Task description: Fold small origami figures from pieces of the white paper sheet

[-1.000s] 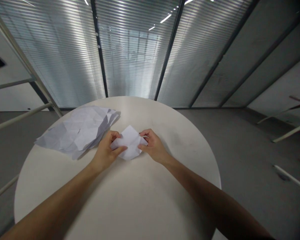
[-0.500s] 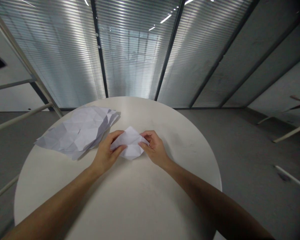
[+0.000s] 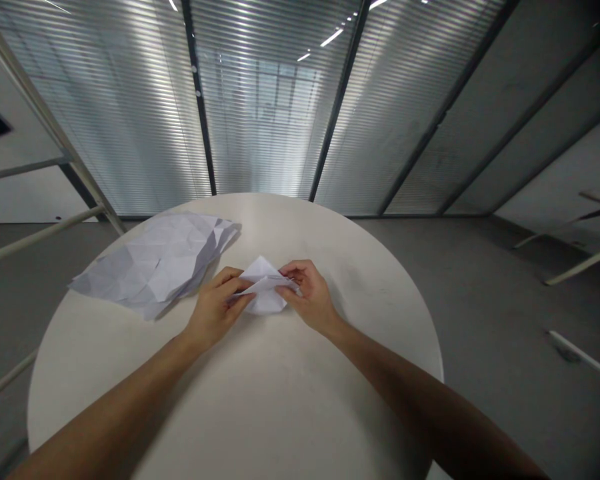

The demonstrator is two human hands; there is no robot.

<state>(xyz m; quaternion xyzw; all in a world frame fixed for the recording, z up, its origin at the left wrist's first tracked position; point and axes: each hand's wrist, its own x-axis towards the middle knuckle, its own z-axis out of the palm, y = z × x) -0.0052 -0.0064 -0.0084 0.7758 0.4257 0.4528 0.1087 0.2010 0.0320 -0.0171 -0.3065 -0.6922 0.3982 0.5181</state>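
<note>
A small folded piece of white paper (image 3: 264, 288) lies in the middle of a round white table (image 3: 260, 400). My left hand (image 3: 215, 309) pinches its left side with thumb and fingers closed on a flap. My right hand (image 3: 310, 293) pinches the right side, fingers curled over the paper's edge. Both hands rest on the tabletop with the paper between them.
A pile of creased, unfolded white sheets (image 3: 155, 261) lies on the table's far left, close to my left hand. Behind the table stand glass walls with blinds (image 3: 260, 100). Pale metal rails (image 3: 35, 233) run at the left; grey floor surrounds the table.
The paper has been pressed lower and flatter between my hands. My left fingers have moved in over its left flap. The pile of sheets has stayed put.
</note>
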